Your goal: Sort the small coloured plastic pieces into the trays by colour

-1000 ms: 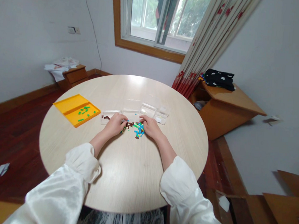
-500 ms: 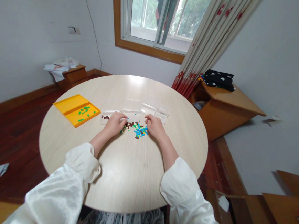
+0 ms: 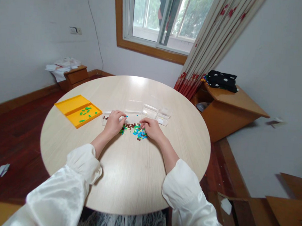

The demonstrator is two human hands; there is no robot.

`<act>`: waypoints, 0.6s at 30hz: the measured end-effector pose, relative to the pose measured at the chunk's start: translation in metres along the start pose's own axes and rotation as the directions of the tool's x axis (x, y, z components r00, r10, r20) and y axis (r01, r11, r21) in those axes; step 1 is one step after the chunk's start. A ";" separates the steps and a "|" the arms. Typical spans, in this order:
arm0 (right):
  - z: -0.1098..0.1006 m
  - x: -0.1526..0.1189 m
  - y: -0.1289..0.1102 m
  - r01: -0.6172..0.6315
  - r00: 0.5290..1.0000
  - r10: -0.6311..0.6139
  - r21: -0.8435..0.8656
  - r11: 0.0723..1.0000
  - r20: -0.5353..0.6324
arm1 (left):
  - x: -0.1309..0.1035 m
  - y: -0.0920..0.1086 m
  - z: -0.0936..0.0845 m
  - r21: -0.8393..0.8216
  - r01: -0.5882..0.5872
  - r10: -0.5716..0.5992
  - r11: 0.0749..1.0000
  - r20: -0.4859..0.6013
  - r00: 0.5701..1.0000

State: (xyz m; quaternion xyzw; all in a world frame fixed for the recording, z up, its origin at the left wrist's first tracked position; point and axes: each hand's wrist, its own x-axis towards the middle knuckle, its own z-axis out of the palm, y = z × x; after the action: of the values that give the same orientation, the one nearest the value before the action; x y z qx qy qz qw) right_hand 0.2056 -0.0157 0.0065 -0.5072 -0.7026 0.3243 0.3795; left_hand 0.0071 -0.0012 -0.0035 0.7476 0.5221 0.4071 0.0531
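A mixed pile of small blue, brown and green plastic pieces lies on the round table between my hands. My left hand is at the pile's left side, thumb and forefinger pinched on a tiny blue piece. My right hand reaches over the pile's right edge with its fingers curled together; what they hold, if anything, is too small to make out. Just behind the hands stand clear plastic boxes: a left one with brown pieces, partly hidden by my left hand, and a middle one with a blue piece.
At the left of the table an open yellow case holds several green pieces. More clear boxes stand behind my right hand. A wooden cabinet with dark folded cloth is beyond the table's right edge.
My right hand has moved left, its fingers now over the pile. My left hand has shifted slightly left and back, the blue piece moving with its fingertips.
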 end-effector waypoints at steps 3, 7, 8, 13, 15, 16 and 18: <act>-0.003 0.000 0.000 0.033 0.999 -0.035 -0.071 0.997 -0.035 | 0.000 -0.002 0.002 0.017 0.021 -0.021 1.000 -0.002 1.000; -0.006 -0.002 -0.001 0.052 0.999 -0.053 -0.188 0.981 -0.004 | 0.000 -0.004 0.003 0.029 0.035 -0.035 0.999 -0.004 0.999; -0.006 -0.002 -0.001 0.060 0.998 -0.060 -0.213 0.975 0.005 | 0.000 -0.004 0.003 0.032 0.035 -0.035 0.999 -0.006 0.999; -0.005 -0.002 0.001 0.120 0.993 -0.113 -0.276 0.954 0.040 | 0.000 -0.002 0.001 0.031 0.027 -0.026 0.999 -0.018 0.999; -0.005 -0.001 0.003 0.140 0.990 -0.134 -0.287 0.947 0.042 | 0.001 -0.001 0.001 0.028 0.025 -0.024 0.999 -0.023 0.999; -0.004 -0.001 0.004 0.149 0.989 -0.143 -0.294 0.944 0.044 | 0.001 -0.001 0.001 0.026 0.025 -0.024 0.999 -0.026 0.999; -0.003 0.000 0.007 0.166 0.986 -0.156 -0.308 0.937 0.055 | 0.000 0.000 0.000 0.023 0.025 -0.024 0.999 -0.030 0.999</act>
State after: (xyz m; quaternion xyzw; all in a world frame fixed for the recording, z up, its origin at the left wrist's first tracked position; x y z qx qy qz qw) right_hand 0.2117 -0.0136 0.0026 -0.4965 -0.7896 0.1849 0.3096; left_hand 0.0072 -0.0005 -0.0038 0.7356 0.5367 0.4113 0.0414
